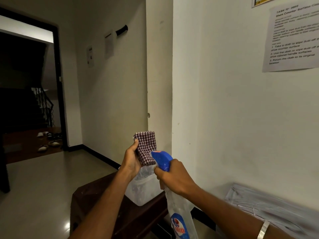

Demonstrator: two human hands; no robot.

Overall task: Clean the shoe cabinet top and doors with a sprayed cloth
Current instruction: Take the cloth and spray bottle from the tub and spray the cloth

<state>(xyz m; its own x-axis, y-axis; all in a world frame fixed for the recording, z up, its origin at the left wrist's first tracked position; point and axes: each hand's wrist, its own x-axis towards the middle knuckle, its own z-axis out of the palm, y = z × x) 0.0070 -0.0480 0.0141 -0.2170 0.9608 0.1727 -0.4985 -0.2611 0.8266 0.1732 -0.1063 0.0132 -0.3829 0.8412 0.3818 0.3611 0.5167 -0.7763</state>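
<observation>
My left hand [132, 158] holds a folded maroon-and-white checked cloth [146, 147] upright in front of me. My right hand [174, 176] grips the neck of a clear spray bottle [179, 211] with a blue trigger head [162, 160]; the nozzle points at the cloth from very close. Below my arms lies the dark brown top of the shoe cabinet [96, 192], standing against the white wall. The cabinet doors are hidden from this angle.
A clear plastic container [143, 188] stands on the cabinet top near the wall. A plastic-wrapped bundle [269, 204] lies at the lower right. A task sheet [291, 38] hangs on the wall. Tiled floor spreads left toward a dark doorway [29, 87] with sandals and stairs.
</observation>
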